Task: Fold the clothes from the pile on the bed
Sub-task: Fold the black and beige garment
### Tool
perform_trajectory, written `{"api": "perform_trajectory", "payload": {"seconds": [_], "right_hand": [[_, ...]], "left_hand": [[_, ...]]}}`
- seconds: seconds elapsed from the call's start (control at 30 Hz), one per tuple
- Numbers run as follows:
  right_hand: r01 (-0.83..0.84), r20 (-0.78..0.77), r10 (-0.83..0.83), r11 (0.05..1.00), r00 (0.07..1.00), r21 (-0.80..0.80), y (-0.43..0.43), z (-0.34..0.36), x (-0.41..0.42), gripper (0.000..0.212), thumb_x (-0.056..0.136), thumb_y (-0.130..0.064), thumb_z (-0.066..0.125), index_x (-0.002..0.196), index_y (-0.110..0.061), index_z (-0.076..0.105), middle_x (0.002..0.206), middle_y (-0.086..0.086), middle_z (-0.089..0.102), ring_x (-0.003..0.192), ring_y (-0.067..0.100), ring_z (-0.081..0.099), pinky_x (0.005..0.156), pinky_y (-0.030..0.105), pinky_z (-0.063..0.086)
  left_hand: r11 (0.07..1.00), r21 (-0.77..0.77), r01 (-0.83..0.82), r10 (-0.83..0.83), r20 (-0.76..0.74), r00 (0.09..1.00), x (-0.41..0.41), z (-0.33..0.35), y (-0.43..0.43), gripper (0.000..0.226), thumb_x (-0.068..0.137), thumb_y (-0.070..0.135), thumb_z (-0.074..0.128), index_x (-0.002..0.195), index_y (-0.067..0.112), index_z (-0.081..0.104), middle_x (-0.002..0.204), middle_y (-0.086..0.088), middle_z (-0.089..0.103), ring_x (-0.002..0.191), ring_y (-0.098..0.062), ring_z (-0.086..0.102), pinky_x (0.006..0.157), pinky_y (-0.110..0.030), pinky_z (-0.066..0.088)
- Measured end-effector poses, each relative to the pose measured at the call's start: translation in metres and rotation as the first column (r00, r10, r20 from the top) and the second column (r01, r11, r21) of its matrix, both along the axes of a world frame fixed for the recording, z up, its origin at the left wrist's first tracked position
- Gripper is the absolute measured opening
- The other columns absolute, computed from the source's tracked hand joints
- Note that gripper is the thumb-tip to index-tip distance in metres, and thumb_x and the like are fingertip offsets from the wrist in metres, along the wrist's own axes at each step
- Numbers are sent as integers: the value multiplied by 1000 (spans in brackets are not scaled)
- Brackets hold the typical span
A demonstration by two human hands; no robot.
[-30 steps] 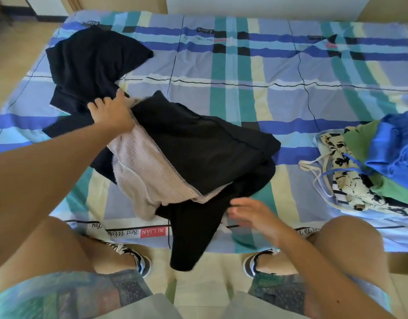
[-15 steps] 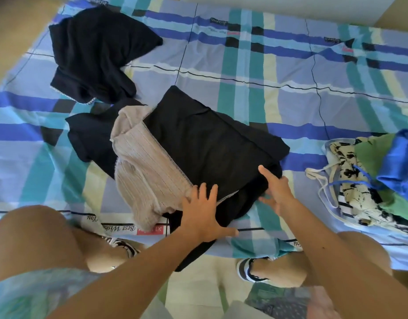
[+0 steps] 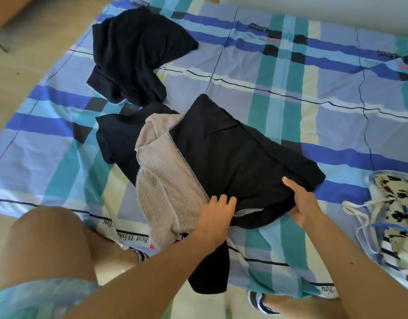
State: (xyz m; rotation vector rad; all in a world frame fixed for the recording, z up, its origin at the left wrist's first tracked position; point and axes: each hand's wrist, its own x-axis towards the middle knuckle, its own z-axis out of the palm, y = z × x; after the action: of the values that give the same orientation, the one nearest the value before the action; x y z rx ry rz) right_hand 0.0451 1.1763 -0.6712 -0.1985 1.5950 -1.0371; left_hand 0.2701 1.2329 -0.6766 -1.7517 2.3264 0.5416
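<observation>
Both your hands are on the black garment [image 3: 233, 153], which lies mid-bed [image 3: 290, 77] near the front edge.
Your right hand [image 3: 302, 203] grasps its lower right corner, thumb on top and fingers tucked under the fold. Your left hand [image 3: 215, 217] sits at the stitched hem beside the beige garment [image 3: 166, 194]. Its fingers are bent and the tips are hidden, so you cannot tell whether they pinch.
</observation>
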Motion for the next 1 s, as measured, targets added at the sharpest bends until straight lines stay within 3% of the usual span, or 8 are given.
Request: {"api": "perform_trajectory", "payload": {"seconds": [0.23,0.4,0.5,0.63,0.73,0.87,0.93,1.0], "right_hand": [[-113,-165,91,985,982,-130,-82,59,46,47,78,5,71,121,1,54,113,16,66,89,26,68,57,27,54],[-247,-140,212,915,967,-319,-165,114,117,60,84,-14,72,137,-11,43,119,9,61,103,23,65,73,40,60],[-475,-341,397,861,852,-184,-176,113,155,72,86,-29,72,146,-19,34,121,2,60,107,21,63,87,38,57],[-580,-571,523,809,633,97,-150,57,185,80,85,-31,74,150,-10,32,144,9,47,125,30,52,100,35,43],[-372,-601,391,914,697,163,-116,17,195,78,85,-31,74,147,-7,34,146,18,37,126,37,48,101,37,40],[-136,-159,167,972,973,191,-82,-20,206,65,83,-47,72,132,-10,50,123,17,61,107,32,63,89,44,55],[-167,151,149,979,977,116,-78,-21,214,45,91,-46,65,123,-16,54,116,14,65,108,29,64,92,42,55],[-183,238,165,982,957,54,-82,-17,225,45,91,-48,65,122,-16,60,119,11,67,112,27,64,101,42,51]], "left_hand": [[939,340,-47,179,-366,913,93,84,-94,33,74,8,71,105,12,63,105,-7,68,99,-28,64,86,-41,54],[916,352,-190,301,-293,907,185,142,-183,49,76,3,72,120,23,63,115,0,65,108,-22,61,95,-38,53],[919,167,-358,381,-133,915,232,141,-221,71,79,3,68,142,23,45,133,-9,56,119,-32,56,100,-45,49],[960,1,-281,281,-29,959,236,96,-223,79,87,40,66,154,24,27,145,-15,41,130,-41,42,105,-55,41],[930,51,-364,367,-69,928,228,55,-209,99,78,83,48,156,28,21,159,-11,25,145,-42,23,113,-64,26],[805,200,-558,583,-94,807,239,16,-195,120,63,89,59,157,32,10,163,-13,10,148,-46,12,112,-68,26],[782,212,-587,613,-87,785,244,5,-187,116,67,83,64,156,30,13,158,-16,19,143,-47,24,108,-64,34],[816,123,-565,574,-57,817,246,-1,-179,101,76,72,66,152,24,21,149,-17,34,134,-46,35,102,-60,42]]}}
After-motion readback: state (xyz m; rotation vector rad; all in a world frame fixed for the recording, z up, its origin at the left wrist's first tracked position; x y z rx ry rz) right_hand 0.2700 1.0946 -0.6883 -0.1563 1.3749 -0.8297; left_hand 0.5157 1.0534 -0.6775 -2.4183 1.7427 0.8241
